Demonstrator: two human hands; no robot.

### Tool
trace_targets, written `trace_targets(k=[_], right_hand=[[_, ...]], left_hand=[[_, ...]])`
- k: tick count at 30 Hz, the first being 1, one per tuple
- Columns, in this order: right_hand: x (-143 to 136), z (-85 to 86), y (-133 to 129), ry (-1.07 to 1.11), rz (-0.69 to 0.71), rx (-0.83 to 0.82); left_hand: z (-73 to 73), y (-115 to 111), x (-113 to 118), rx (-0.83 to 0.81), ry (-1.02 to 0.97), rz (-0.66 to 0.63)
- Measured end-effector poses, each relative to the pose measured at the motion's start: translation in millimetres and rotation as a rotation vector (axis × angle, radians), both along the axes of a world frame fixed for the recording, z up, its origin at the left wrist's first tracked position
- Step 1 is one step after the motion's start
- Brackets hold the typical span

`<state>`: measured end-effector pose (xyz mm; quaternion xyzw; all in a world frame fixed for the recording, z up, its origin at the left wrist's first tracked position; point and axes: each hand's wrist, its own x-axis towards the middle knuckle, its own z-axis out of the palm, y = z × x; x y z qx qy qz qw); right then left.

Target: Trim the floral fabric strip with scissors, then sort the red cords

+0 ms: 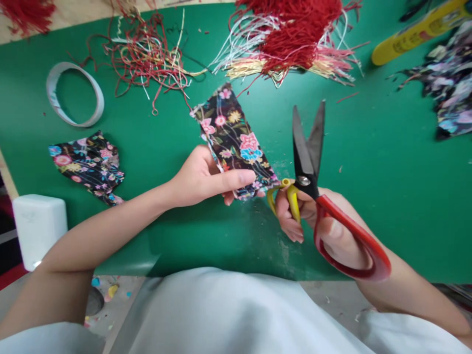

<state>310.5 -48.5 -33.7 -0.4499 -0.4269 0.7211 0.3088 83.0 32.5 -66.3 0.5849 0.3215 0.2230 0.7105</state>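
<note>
My left hand (217,182) pinches a folded strip of black floral fabric (239,132), thumb on top and fingers underneath. The strip tilts, its upper end reaching away from me. In my right hand (332,231) is a pair of scissors (309,157) with dark blades, one red handle and one yellow handle. Their blades stand apart and point away from me, with nothing between them. The yellow handle is close to the fabric's lower right corner; whether they touch I cannot tell. Another black floral fabric piece (90,164) lies on the left of the table.
On the green table (405,196) lie a white tape ring (99,101), tangled red and white cords (147,59) and a red tassel bundle (291,34). A yellow tube (416,34) and more floral scraps (453,88) are at the right. A white box (40,226) stands at the left edge.
</note>
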Motion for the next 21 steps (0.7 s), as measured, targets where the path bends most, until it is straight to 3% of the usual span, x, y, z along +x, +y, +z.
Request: trace_targets(k=[6,11,16,21], right_hand=[[-5.7,7.5,6.0,-0.217,-0.087,-0.068],[-13.0,5.6,7.4,-0.298,-0.112,0.017],[-15.0,2.4,3.6,-0.307,-0.106,0.019],[-14.3,3.9,5.5,-0.321,-0.059,-0.015]], left_hand=[[0.9,3.4,3.2,0.342,-0.042,-0.139],[-2.9,6.1,1.6,0.518,0.016,-0.226],[-1.8,5.7,2.2,0.506,0.008,-0.212],[0.8,1.3,4.1,0.283,0.042,-0.052]])
